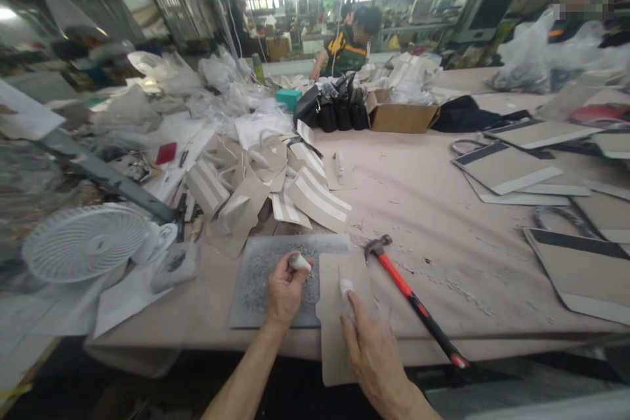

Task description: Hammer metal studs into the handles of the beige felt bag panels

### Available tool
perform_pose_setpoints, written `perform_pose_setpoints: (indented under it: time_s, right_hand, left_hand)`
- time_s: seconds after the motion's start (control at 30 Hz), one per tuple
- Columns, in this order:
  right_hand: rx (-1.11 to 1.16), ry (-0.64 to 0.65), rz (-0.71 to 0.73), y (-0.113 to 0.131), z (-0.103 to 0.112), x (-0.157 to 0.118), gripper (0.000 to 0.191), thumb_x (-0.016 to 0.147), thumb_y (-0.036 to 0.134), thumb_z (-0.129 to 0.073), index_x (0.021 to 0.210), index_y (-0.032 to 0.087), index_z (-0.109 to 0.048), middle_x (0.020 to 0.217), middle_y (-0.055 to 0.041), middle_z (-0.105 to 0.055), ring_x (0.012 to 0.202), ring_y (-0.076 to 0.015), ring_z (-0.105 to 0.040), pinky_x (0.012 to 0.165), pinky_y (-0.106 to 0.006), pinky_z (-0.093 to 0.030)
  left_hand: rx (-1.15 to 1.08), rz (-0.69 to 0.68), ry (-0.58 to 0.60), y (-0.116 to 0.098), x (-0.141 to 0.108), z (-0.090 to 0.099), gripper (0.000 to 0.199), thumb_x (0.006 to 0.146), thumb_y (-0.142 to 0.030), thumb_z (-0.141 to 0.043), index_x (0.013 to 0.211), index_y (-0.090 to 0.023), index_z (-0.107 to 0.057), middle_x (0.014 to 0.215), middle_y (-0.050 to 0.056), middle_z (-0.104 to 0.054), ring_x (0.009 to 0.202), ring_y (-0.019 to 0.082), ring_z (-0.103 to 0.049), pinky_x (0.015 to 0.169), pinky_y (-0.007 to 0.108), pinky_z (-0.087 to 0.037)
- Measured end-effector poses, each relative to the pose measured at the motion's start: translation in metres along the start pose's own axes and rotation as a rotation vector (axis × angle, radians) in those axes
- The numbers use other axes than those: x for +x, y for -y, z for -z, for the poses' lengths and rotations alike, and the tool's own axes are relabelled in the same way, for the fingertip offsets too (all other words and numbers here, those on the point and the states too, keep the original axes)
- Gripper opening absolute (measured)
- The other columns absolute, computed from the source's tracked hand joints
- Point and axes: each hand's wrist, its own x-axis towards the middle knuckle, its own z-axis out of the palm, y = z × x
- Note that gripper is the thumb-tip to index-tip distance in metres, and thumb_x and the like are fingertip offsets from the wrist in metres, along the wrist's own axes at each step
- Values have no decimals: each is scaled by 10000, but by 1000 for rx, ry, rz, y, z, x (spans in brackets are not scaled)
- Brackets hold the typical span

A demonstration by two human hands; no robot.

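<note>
My left hand point(285, 292) is closed around a short whitish cylinder with a darker end point(299, 262), held over a grey, pitted slab point(256, 282). Its exact kind I cannot make out. My right hand point(367, 341) has its thumb and fingers closed at a white wrapped strip point(345, 281) on a flat beige panel point(335, 354). That panel overlaps the right side of the slab and sticks out past the table's front edge. Right of it lies a claw hammer point(403, 282) with a red and black handle, its head away from me.
Beige pieces with white stripes point(319, 197) are heaped behind the slab. A white fan point(88, 243) lies at left. Dark-edged panels point(506, 167) lie at right. Black bags point(335, 105) and a cardboard box point(403, 115) stand at the back, near a co-worker point(352, 52).
</note>
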Motion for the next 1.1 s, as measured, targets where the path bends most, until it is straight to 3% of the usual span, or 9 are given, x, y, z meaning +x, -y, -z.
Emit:
perform_pose_setpoints:
  time_s: [0.17,0.27,0.37,0.47,0.57,0.7,0.8,0.93,1.1]
  right_hand:
    - [9,-4,-27,2,-8,-2,518,979,327,-323,1402,95,-511,818,-167,-749,688,-308,-722,608,-404,-542]
    - [51,29,-50,5,-2,0,529,979,341,-331,1408,78,-493,847,-169,-748,733,-311,-723,650,-420,-547]
    - [132,-6,-26,-3,11,3,503,980,404,-351,1353,120,-534,966,-153,-736,838,-278,-713,723,-395,-548]
    - [80,-161,-16,-29,31,10,448,969,417,-378,1254,136,-578,1036,-144,-692,931,-261,-670,815,-390,-525]
    - [-172,-251,-99,-68,50,17,376,934,370,-450,1184,131,-596,1072,-165,-649,975,-289,-620,856,-423,-482]
    - [-413,-119,-203,-109,62,19,252,880,328,-561,1064,167,-622,1013,-143,-627,897,-279,-601,755,-375,-448]
    - [-427,-19,-214,-116,62,19,152,889,302,-537,953,182,-604,918,-110,-613,826,-253,-594,694,-341,-413]
    - [-76,66,-295,-106,66,23,57,829,233,-511,859,194,-539,769,-48,-596,687,-187,-570,615,-292,-398]
    - [874,329,-585,-75,78,27,156,763,365,-540,757,227,-467,612,60,-478,413,-85,-377,391,-222,-341]
  left_hand:
    - [-22,-61,202,-15,11,-35,303,777,-334,-738,990,-152,-624,947,86,-774,869,199,-726,801,297,-562]
    - [20,-60,289,-5,15,-54,255,766,-283,-722,972,-157,-641,936,75,-773,845,190,-719,785,285,-557]
    - [45,-33,308,9,16,-59,258,778,-304,-705,984,-162,-640,936,77,-770,839,196,-718,751,286,-563]
    - [26,-21,307,16,15,-57,278,793,-347,-697,993,-166,-629,952,81,-767,856,202,-722,757,294,-571]
    - [42,-19,306,13,15,-56,270,792,-345,-693,984,-167,-628,954,84,-769,860,205,-724,753,295,-571]
    - [120,-35,301,10,15,-58,244,782,-305,-685,980,-170,-635,953,79,-774,865,207,-723,771,304,-563]
    - [152,-56,305,9,15,-59,212,792,-273,-664,980,-178,-636,952,73,-776,866,207,-719,784,309,-555]
    - [188,-77,341,5,18,-58,186,793,-236,-635,971,-181,-637,916,65,-770,831,203,-705,771,304,-546]
    - [361,-206,481,0,24,-56,123,803,-201,-579,892,-179,-662,837,24,-714,793,178,-645,759,268,-501]
